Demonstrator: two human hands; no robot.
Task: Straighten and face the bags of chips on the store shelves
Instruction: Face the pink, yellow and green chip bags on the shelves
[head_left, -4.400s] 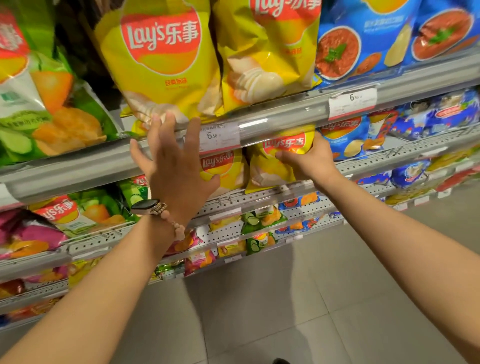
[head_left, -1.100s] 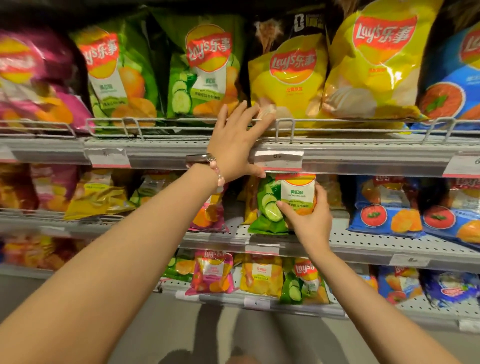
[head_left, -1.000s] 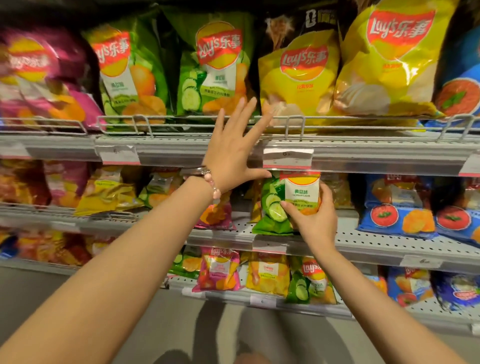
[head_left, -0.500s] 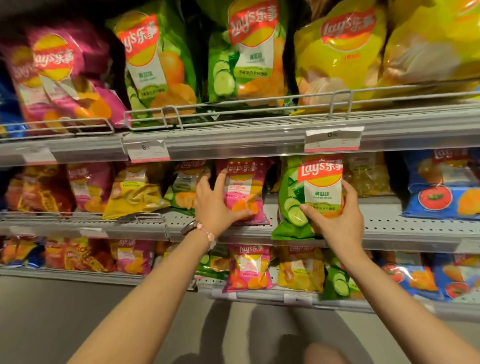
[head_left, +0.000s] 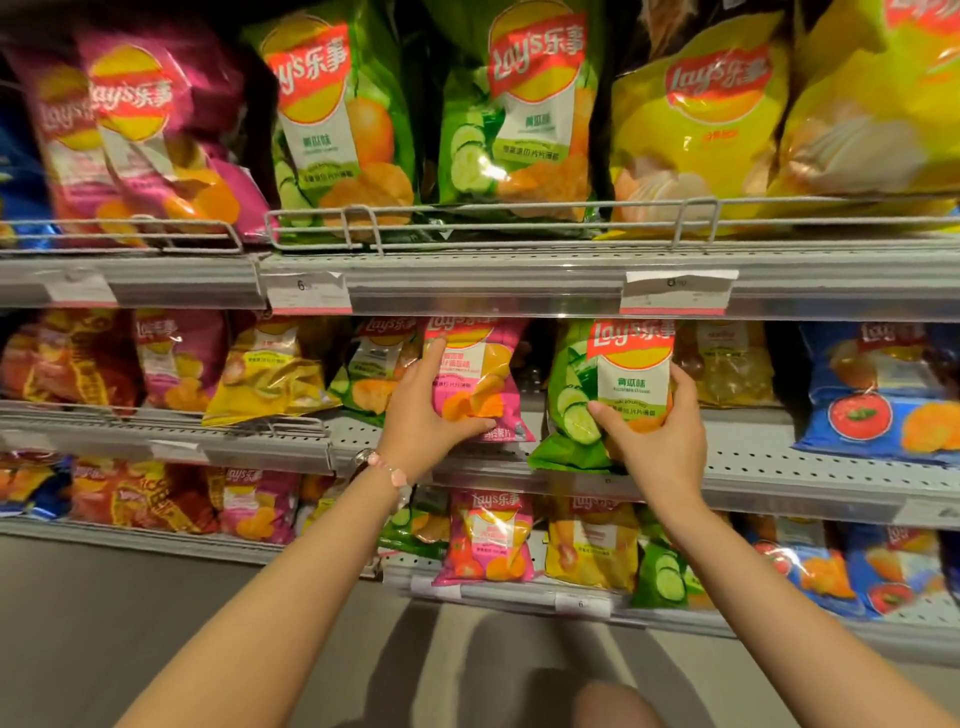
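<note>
On the middle shelf (head_left: 779, 467) stand small chip bags. My left hand (head_left: 421, 415) grips a small pink bag (head_left: 485, 379) by its lower left side, thumb along its bottom edge. The pink bag stands upright, facing out. My right hand (head_left: 654, 441) holds a small green cucumber bag (head_left: 618, 384) at its lower part, thumb across the front and fingers round its right edge. That bag also faces out, with its bottom near the shelf's front edge.
Large pink, green and yellow bags fill the top shelf (head_left: 467, 280) behind a wire rail. A tilted yellow bag (head_left: 270, 374) leans on the middle shelf at left; blue bags (head_left: 883, 389) sit at right. More small bags line the bottom shelf (head_left: 509, 592). Grey floor lies below.
My left hand dropped from the top shelf's edge to the middle shelf and took hold of the pink bag. My right hand kept holding the green bag. The view shifted left.
</note>
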